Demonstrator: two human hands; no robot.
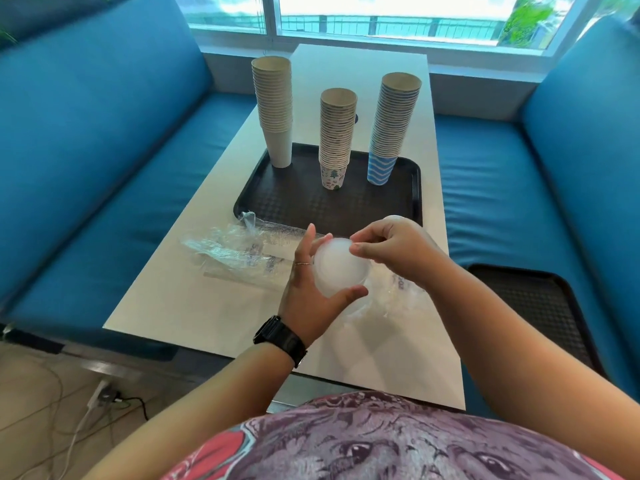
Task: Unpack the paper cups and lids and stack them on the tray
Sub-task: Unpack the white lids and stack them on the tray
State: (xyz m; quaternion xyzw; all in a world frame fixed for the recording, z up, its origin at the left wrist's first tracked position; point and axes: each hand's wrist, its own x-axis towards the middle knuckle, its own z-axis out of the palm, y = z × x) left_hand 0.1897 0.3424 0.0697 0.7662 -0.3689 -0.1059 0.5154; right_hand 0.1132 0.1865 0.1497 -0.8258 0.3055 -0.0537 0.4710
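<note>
Three tall stacks of paper cups stand upright on the black tray [277, 202]: a plain white stack [273, 109] at the left, a tree-patterned stack [336, 136] in the middle and a blue-striped stack [393, 128] at the right. My left hand [311, 289] grips a stack of translucent white lids [337, 266] between thumb and fingers, just in front of the tray. My right hand [391, 249] pinches the upper right edge of those lids. A clear plastic wrapper [398, 299] trails under the lids and my right hand. Whether it still covers the lids is unclear.
Empty clear plastic sleeves [235, 247] lie crumpled on the white table [207, 306], left of my hands. A second black tray [540, 299] lies on the blue bench seat at the right. Blue benches flank the table, and cables run over the floor at the lower left.
</note>
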